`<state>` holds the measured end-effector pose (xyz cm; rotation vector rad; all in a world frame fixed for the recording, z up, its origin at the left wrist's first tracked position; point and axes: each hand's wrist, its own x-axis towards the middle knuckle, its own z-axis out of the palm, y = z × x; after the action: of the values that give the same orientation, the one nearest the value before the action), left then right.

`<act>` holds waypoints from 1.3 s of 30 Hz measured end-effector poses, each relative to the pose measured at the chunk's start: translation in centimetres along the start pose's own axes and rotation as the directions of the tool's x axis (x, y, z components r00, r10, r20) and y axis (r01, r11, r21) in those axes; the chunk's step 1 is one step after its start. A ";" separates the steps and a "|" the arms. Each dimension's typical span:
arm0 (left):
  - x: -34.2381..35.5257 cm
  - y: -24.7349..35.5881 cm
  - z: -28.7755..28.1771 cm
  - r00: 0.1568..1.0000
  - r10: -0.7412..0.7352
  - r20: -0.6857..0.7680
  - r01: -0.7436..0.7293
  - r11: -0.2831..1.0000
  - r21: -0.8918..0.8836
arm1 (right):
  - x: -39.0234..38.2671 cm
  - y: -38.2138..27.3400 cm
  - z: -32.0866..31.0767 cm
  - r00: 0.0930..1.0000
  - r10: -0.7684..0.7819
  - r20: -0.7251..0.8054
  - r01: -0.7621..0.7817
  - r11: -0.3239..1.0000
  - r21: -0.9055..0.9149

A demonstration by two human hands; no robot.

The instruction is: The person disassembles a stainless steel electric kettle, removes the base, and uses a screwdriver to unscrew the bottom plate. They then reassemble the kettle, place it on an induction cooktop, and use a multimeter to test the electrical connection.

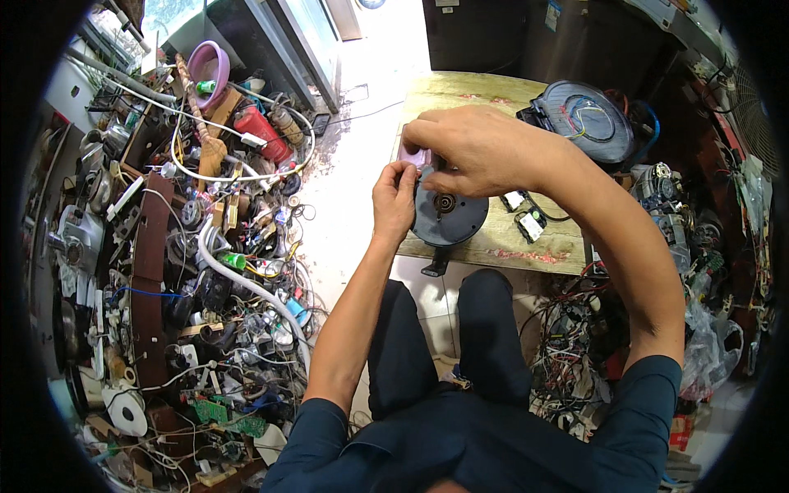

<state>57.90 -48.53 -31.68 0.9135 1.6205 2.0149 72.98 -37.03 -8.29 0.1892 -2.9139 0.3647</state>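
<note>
My left hand [393, 200] has its fingers closed at the left edge of a round dark plastic appliance base [460, 220], which has a metal ring fitting at its centre and a tab at the front. My right hand [452, 148] arches over the base with fingers bent down beside a small translucent pink object [413, 154]; what its fingertips hold is hidden. Two small dark modules with white faces [528, 225] and a black cable lie on the wooden bench [518, 258] to the right of the base.
A larger dark round appliance part [596, 131] with wires sits at the bench's back right. Dense piles of cables, parts and containers [238, 279] line the left; more tangled electronics [559, 361] lie at the right. A dark cabinet [485, 37] stands behind the bench.
</note>
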 end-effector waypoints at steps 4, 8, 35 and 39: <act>-0.5 0.4 0.9 0.995 0.104 -0.015 -0.104 0.994 -0.041 | 0.2 -0.6 0.8 0.999 0.032 -0.030 -0.036 0.988 -0.151; -0.4 1.3 2.0 0.997 0.068 -0.027 -0.066 0.996 0.056 | -0.4 0.0 0.8 0.991 -0.105 -0.078 0.105 0.994 -0.013; 0.8 -0.7 0.7 0.998 -0.054 -0.016 0.047 0.953 -0.298 | 1.7 0.2 1.6 0.997 0.079 -0.013 -0.079 0.959 -0.272; 0.5 -1.6 0.4 0.999 -0.052 -0.016 0.043 0.935 -0.353 | 1.9 1.1 2.5 0.993 -0.069 -0.094 0.063 0.996 -0.067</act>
<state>57.66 -47.52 -33.04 0.7094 1.2197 2.1936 70.54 -36.84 -10.50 0.2503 -2.8122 0.2621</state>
